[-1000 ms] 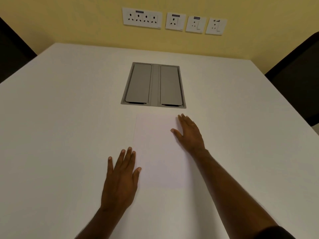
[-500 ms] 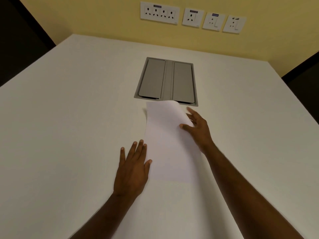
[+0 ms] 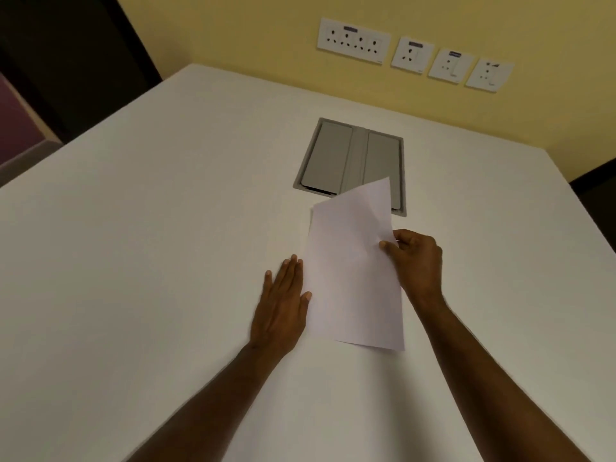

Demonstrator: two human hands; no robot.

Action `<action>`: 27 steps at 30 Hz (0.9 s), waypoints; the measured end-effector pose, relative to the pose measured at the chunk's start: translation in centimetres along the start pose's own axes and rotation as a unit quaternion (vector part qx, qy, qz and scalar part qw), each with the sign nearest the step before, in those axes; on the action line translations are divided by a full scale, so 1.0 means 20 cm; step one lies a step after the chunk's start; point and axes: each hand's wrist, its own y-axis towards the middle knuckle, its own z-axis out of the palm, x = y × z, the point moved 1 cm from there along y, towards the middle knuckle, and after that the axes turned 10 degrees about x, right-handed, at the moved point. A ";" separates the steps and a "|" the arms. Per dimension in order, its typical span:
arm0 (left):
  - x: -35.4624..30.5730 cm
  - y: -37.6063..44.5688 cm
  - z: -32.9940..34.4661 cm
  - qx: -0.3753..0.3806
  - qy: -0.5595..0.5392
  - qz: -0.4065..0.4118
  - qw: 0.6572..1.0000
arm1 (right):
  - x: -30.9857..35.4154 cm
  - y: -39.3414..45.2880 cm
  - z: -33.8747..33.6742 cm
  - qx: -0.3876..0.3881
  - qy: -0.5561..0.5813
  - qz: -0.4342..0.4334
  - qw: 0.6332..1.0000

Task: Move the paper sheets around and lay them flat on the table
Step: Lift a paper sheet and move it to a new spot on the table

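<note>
A white paper sheet [image 3: 353, 271] is partly lifted off the white table [image 3: 150, 245]. Its far end stands up and overlaps the grey panel behind it, while its near edge stays close to the tabletop. My right hand [image 3: 415, 261] pinches the sheet's right edge between thumb and fingers. My left hand [image 3: 283, 301] lies flat on the table with fingers together, palm down, touching the sheet's left edge. Whether more sheets lie under the lifted one is hidden.
A grey cable hatch [image 3: 353, 161] with two flaps is set into the table just beyond the sheet. Wall sockets [image 3: 353, 40] line the yellow wall. A dark chair [image 3: 596, 191] stands at the right, dark furniture at the far left.
The sheet lay flat under both hands a second ago. My right hand has since gripped its right edge and raised the far end. The view has swung left.
</note>
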 end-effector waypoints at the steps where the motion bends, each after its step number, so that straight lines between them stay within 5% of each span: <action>1: 0.00 -0.01 -0.02 -0.019 -0.068 0.005 0.998 | 0.05 -0.02 -0.01 0.001 0.015 -0.020 1.000; 4: -0.02 -0.04 -0.13 -0.065 -0.281 -0.066 0.955 | 0.22 -0.09 -0.04 0.013 0.090 -0.060 0.994; 8: -0.02 -0.13 -0.38 -0.113 -0.488 -0.163 0.850 | 0.47 -0.22 -0.12 0.013 0.192 -0.080 0.978; 15: 0.09 -0.55 -0.79 -0.153 -0.615 -0.199 0.747 | 0.86 -0.53 -0.11 -0.001 0.313 -0.057 0.948; 19: 0.21 -0.81 -0.98 -0.147 -0.599 -0.200 0.761 | 0.97 -0.73 0.01 0.025 0.348 -0.010 0.937; 27: 0.65 -1.27 -1.19 -0.149 -0.447 -0.256 0.844 | 0.93 -1.20 0.44 0.097 0.385 0.122 0.910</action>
